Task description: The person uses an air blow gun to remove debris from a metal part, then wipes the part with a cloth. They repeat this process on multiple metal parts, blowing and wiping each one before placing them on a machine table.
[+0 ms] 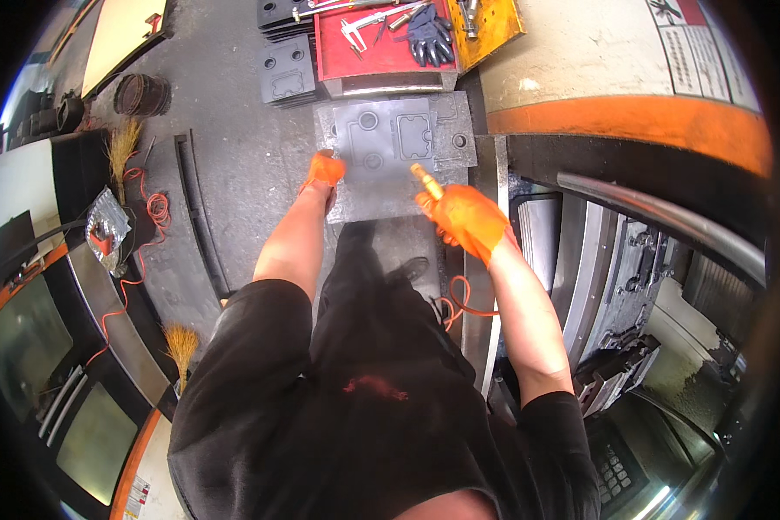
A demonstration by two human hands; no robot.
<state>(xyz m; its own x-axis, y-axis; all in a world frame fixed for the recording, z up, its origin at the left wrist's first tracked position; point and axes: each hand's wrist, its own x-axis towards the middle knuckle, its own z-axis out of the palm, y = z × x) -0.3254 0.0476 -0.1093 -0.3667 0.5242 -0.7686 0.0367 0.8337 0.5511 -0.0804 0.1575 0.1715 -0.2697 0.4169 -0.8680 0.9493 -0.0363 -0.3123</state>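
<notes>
A grey machined metal plate (386, 147), with round holes and an outlined cut-out, lies in front of me on another pale metal surface (364, 206). My left hand (324, 170), in an orange glove, is closed on the plate's left edge; some of its fingertips are hidden. My right hand (470, 220), also gloved in orange, is wrapped round a brass-yellow air blow gun (426, 181). The gun's tip points toward the plate's right part, near the cut-out. An orange hose (464, 295) shows below my right forearm.
Beyond the plate, a red-lined tool tray (347, 65) holds a caliper (353, 35) and dark gloves (430, 36). Stacked dark plates (288, 69) stand left of it. A machine with a metal rail (659, 217) is close on my right. Brooms (180, 347) and orange hose lie left.
</notes>
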